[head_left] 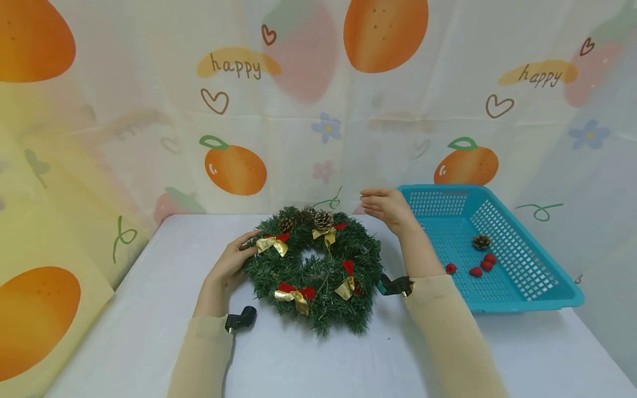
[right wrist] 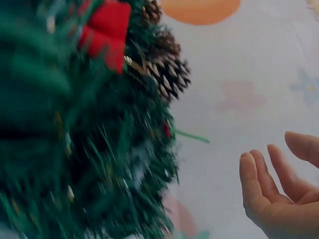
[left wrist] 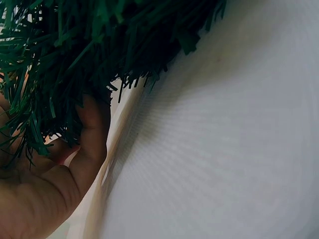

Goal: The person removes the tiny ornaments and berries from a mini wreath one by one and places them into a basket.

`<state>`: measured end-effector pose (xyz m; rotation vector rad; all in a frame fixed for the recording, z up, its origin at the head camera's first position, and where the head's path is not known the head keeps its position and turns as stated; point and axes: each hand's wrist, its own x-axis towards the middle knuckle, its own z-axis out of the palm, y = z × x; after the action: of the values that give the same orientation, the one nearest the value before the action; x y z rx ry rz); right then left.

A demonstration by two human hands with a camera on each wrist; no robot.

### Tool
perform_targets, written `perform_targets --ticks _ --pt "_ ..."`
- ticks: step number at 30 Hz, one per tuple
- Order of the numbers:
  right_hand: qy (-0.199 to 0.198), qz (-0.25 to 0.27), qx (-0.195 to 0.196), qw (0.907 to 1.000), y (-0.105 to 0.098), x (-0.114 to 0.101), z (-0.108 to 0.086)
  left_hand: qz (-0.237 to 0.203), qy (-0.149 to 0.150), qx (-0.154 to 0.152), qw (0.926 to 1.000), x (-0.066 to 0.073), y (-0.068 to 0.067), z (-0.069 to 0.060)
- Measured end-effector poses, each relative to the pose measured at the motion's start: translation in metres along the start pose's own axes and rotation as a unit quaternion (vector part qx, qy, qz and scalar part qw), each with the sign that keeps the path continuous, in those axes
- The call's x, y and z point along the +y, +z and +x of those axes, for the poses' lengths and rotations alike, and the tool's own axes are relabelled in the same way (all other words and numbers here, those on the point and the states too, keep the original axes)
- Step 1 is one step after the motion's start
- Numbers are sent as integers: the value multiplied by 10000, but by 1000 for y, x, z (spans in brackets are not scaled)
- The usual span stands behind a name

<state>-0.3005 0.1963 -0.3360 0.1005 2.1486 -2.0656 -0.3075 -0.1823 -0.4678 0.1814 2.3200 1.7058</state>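
A green Christmas wreath (head_left: 358, 249) is on the table, with pine cones (head_left: 323, 220) along its back and several red and gold bows (head_left: 293, 296) around the ring. My left hand (head_left: 231, 260) grips the wreath's left edge; in the left wrist view its fingers (left wrist: 92, 134) curl in under the green tinsel, their tips hidden. Raised past the wreath's back right side, my right hand (head_left: 388, 207) holds nothing. The right wrist view shows that hand (right wrist: 279, 194) apart from the greenery, its fingers slightly bent and the thumb spread away.
A turquoise plastic basket (head_left: 527, 305) stands at the right, behind my right forearm. Inside it are a loose pine cone (head_left: 481, 242) and several red berries (head_left: 475, 272). A printed cloth (head_left: 298, 155) hangs behind the white table (head_left: 144, 309).
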Motion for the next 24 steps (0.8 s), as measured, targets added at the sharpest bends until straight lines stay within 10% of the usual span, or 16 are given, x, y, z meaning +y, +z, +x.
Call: perform_targets --ticks 2,9,17,21,24 --pt "1 100 -36 9999 6 6 6 -23 -21 -5 10000 1 0 0" --pt "-487 1002 -769 9908 -30 130 151 29 4 -16 10000 -2 -1 2" --pt "-207 980 -553 9934 -23 178 216 114 35 -1 9999 -3 -2 3" --pt "-149 957 -413 9944 -6 165 201 61 32 -27 10000 -3 -2 2" --pt "107 799 -77 9967 20 122 146 19 21 -50 10000 -2 -1 1"
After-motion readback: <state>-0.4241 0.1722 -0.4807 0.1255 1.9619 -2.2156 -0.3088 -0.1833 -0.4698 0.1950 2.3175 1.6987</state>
